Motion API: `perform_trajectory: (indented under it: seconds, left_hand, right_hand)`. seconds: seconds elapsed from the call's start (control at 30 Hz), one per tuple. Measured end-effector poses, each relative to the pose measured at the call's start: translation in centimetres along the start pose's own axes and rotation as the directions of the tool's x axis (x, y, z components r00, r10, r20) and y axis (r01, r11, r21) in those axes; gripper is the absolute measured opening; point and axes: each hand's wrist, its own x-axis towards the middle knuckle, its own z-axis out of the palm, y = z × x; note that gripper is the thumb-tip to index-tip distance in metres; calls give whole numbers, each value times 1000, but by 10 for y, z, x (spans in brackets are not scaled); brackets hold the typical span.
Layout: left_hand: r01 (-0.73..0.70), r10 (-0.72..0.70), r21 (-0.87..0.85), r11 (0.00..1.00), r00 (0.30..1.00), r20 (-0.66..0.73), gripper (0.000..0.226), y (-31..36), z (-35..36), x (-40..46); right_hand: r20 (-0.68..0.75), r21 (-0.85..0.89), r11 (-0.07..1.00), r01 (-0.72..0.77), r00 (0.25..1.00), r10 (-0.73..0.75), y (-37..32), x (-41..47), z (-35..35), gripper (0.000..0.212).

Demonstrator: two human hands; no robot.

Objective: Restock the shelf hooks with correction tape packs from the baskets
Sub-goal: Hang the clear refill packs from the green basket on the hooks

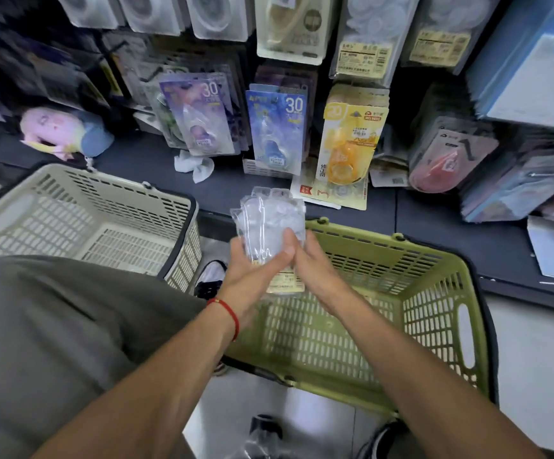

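Note:
A stack of clear correction tape packs is held upright between both hands, above the near rim of the green basket. My left hand, with a red string on its wrist, grips the packs from the left. My right hand clasps their lower right side. The beige basket sits to the left and looks empty. Shelf hooks above carry more packs: purple, blue, yellow and clear ones.
A dark shelf ledge runs behind the baskets, with a pink plush toy, a crumpled white wrapper and a loose pack on it. Blue boxes stand at the right. My shoes and grey trousers are below.

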Motion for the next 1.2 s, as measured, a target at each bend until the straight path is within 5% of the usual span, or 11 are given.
perform_trajectory:
  seconds: [0.1, 0.2, 0.3, 0.4, 0.53, 0.7, 0.87, 1.07, 1.2]
  left_hand:
    - [-31, 23, -60, 998, 990, -137, 63, 16, -23, 2]
    - [-72, 43, -83, 994, 952, -302, 63, 26, -40, 2]
    - [-59, 23, -70, 996, 903, -429, 64, 27, -53, 1]
    - [-41, -5, -86, 995, 876, -483, 59, 21, -53, 1]
    - [-63, -39, -198, 978, 880, -473, 58, 19, -43, 4]
    - [-82, -19, -207, 975, 895, -445, 64, 8, -35, 8]
    - [-50, 7, -90, 995, 907, -420, 64, -6, -35, 6]
    - [-54, 23, -72, 996, 925, -378, 60, -7, -43, 2]
    - [-67, 29, -90, 994, 927, -373, 59, -7, -42, 1]
  right_hand:
    - [-9, 132, 989, -59, 998, 61, 6, 25, 8, 67]
    - [-85, -297, 948, -119, 992, 98, 39, 40, 17, 51]
    - [84, -268, 958, -101, 988, 128, 72, 35, 31, 80]
    - [85, -316, 945, -82, 990, 115, 89, 37, 41, 83]
    - [68, -310, 941, -132, 985, 161, 86, 42, 33, 73]
    - [151, -203, 977, -69, 983, 101, 90, 37, 29, 93]
    - [108, -275, 959, -62, 990, 95, 96, 32, 38, 58]
    - [116, -230, 971, -67, 989, 96, 96, 33, 44, 64]
    - [-81, -115, 961, -253, 966, 245, 95, 31, 3, 25]
